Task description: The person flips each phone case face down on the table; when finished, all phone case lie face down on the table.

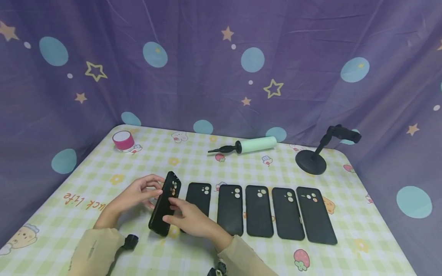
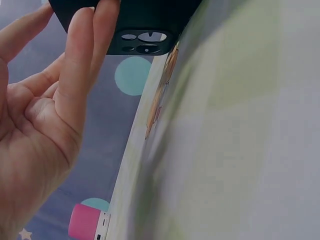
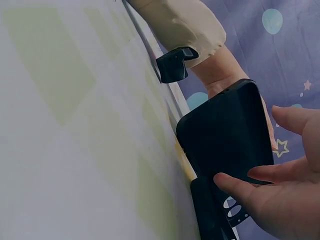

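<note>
A black phone case (image 1: 159, 214) stands tilted on its long side between my hands, its camera cutouts at the upper end. My left hand (image 1: 139, 193) holds it from the left; in the left wrist view the fingers (image 2: 80, 45) lie against the case (image 2: 150, 20). From the right, my right hand (image 1: 191, 218) touches its face with fingertips, fingers extended. The right wrist view shows two fingertips on the case (image 3: 225, 130), the upper digit standing apart. Nearest to the right hand lies another black phone case (image 1: 199, 197), partly hidden by it.
Several black phone cases (image 1: 259, 214) lie in a row to the right. Toward the back are a pink and white round item (image 1: 123, 141), a mint-green hand pump (image 1: 257, 145) and a black stand (image 1: 310, 161). A purple curtain (image 1: 207, 96) hangs behind the checked tablecloth (image 1: 159, 153).
</note>
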